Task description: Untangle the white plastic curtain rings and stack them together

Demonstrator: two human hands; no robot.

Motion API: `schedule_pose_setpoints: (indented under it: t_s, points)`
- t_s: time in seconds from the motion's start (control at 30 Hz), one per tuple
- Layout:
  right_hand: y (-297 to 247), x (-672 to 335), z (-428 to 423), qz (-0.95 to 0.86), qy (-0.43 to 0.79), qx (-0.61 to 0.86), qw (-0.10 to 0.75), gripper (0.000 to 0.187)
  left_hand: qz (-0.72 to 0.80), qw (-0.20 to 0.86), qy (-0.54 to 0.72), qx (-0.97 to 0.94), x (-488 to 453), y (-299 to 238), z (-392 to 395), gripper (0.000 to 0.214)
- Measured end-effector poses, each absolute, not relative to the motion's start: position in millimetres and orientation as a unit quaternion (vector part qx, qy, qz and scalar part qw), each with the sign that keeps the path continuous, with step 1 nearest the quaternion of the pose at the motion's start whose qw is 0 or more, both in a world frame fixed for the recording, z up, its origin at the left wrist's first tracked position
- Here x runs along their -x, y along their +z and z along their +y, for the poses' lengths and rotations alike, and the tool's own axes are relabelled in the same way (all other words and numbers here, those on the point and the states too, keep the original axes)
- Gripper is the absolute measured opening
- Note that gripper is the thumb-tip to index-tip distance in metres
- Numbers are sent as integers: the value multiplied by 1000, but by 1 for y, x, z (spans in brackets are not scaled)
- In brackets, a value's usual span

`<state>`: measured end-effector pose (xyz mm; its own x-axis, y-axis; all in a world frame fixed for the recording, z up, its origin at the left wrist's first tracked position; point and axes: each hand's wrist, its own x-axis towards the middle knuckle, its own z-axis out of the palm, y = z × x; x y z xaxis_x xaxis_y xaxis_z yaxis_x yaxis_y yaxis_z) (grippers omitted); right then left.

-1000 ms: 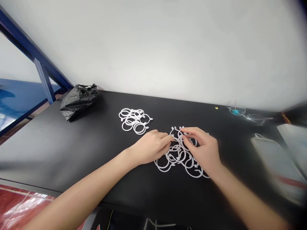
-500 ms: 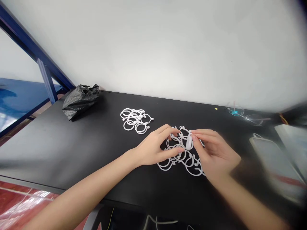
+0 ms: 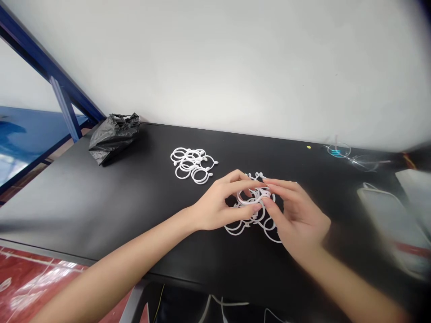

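Observation:
My right hand (image 3: 299, 215) pinches a white plastic ring (image 3: 251, 202) by the small tab at its right end, between thumb and fingertips. Curled around the same ring from the left is my left hand (image 3: 224, 199), its index fingertip and thumb close to the tab. Below and behind the fingers lies a loose heap of similar white rings (image 3: 235, 232) with little tabs, partly hidden by both hands. A second cluster of white rings (image 3: 193, 163) rests on the black table (image 3: 134, 202), farther back and to the left.
A crumpled black plastic bag (image 3: 114, 137) sits at the back left. Eyeglasses (image 3: 353, 159) lie near the wall at the right, with a small yellow spot (image 3: 309, 147) beside them. A phone-like pale object (image 3: 387, 220) is at the right, blurred. Cables (image 3: 229, 303) show below the front edge.
The held ring has turned from edge-on to lying flatter between my hands. My left fingers have come in to meet my right fingertips at the ring.

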<state>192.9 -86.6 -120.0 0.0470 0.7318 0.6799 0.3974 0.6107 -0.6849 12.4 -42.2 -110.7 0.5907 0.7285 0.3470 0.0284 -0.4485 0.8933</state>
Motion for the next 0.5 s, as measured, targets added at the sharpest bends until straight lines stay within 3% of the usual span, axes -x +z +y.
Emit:
schedule_pose_setpoints:
  t_s: [0.23, 0.37, 0.5]
  points:
    - [-123, -193, -85, -677, 170, 431, 572, 29, 252, 438, 422, -753, -8, -109, -39, 44]
    - [-122, -192, -89, -693, 177, 408, 567, 28, 250, 421, 408, -771, -9, -108, -44, 31]
    - [-116, -188, -93, -724, 173, 382, 547, 28, 265, 325, 460, -783, -12, -117, -48, 19]
